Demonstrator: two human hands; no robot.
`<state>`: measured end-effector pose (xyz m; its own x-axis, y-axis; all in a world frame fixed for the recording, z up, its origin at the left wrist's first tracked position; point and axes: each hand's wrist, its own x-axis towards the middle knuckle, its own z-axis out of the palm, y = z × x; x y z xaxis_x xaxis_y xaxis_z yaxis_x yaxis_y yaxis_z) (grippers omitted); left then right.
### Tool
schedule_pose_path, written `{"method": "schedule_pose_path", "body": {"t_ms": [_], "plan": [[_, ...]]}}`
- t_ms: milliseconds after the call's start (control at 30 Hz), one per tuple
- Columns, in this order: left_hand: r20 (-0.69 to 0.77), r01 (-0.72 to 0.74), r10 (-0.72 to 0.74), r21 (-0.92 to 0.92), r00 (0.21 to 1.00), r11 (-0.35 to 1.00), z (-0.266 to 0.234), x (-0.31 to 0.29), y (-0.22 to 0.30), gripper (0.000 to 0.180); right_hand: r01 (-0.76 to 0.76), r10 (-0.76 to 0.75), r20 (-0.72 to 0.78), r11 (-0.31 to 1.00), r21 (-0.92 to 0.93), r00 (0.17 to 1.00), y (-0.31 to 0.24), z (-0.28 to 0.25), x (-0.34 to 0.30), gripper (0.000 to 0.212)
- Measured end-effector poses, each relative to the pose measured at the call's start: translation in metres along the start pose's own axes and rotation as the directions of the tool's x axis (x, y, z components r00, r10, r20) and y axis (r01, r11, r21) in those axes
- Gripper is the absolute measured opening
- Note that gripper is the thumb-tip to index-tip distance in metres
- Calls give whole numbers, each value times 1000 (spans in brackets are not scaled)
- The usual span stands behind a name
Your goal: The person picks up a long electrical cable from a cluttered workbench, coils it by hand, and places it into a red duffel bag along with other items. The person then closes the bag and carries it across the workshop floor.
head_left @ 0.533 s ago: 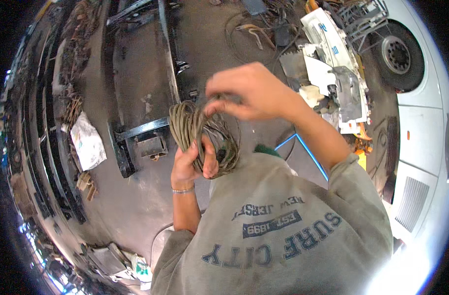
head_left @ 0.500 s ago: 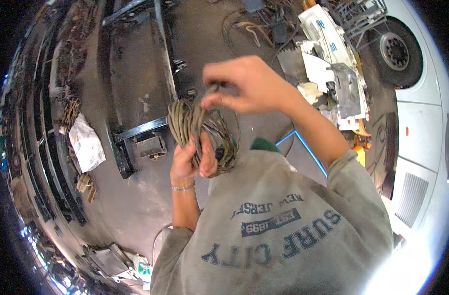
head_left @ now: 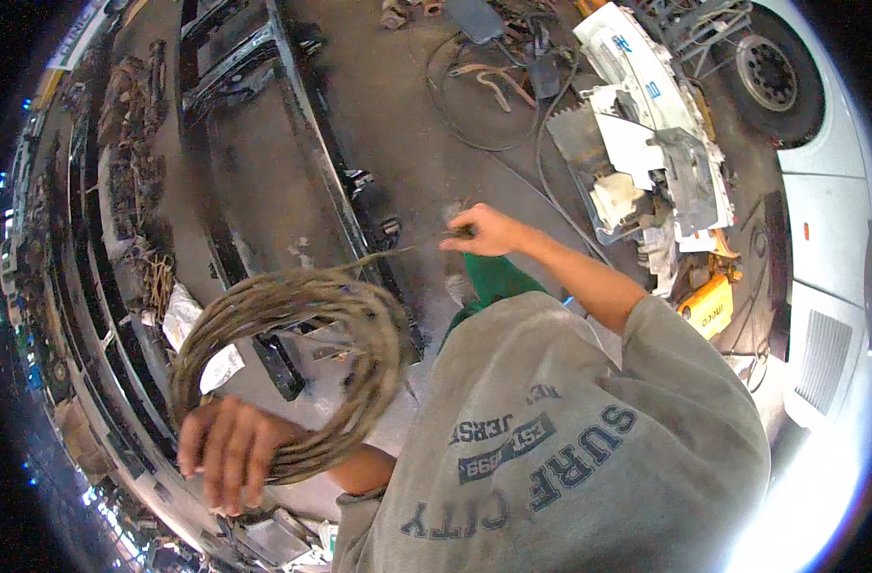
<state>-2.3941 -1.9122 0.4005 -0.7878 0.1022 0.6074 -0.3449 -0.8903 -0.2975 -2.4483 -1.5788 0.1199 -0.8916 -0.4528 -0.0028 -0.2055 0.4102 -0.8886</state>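
Observation:
A coil of dirty brownish cable (head_left: pixel 386 344) hangs in a wide ring over my left wrist. My left hand (head_left: pixel 231 451) reaches out past the lower left of the ring, its fingers stretched and slightly apart; the coil rests behind the knuckles, not in the fingers. One strand of cable leaves the top of the ring and runs right to my right hand (head_left: pixel 491 232), which is closed in a pinch on it. The very end of the strand is partly hidden by the fingers.
Black steel frame rails (head_left: pixel 307 134) lie on the floor ahead and left, near a white sack (head_left: pixel 181 315). White broken panels (head_left: pixel 636 138) and a yellow case (head_left: pixel 708 306) sit to the right, beside a white vehicle with a wheel (head_left: pixel 765 74). A loose dark cable (head_left: pixel 483 146) curls on the floor.
The cable bundle, gripped tightly in my left hand before, now spreads as a wide ring over that wrist. My left hand moved left and nearer; my right hand moved lower, drawing a strand out.

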Motion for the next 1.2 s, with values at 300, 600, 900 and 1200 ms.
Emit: {"method": "schedule_pose_path", "body": {"t_ms": [300,600,900,1200], "plan": [[31,-379,461,621,887,686,88,54,70,16,-26,43,193,996,-85,980,130,-49,131,31],[-200,-108,624,902,755,419,45,94,113,38,584,-634,498,763,277,592,-151,27,294,37],[-23,209,914,976,405,-67,-55,182,209,25,697,-477,568,667,-262,670,-191,-132,422,27],[-639,694,496,713,588,97,-189,312,295,25,668,-521,650,744,28,553,-241,-194,520,13]]}}
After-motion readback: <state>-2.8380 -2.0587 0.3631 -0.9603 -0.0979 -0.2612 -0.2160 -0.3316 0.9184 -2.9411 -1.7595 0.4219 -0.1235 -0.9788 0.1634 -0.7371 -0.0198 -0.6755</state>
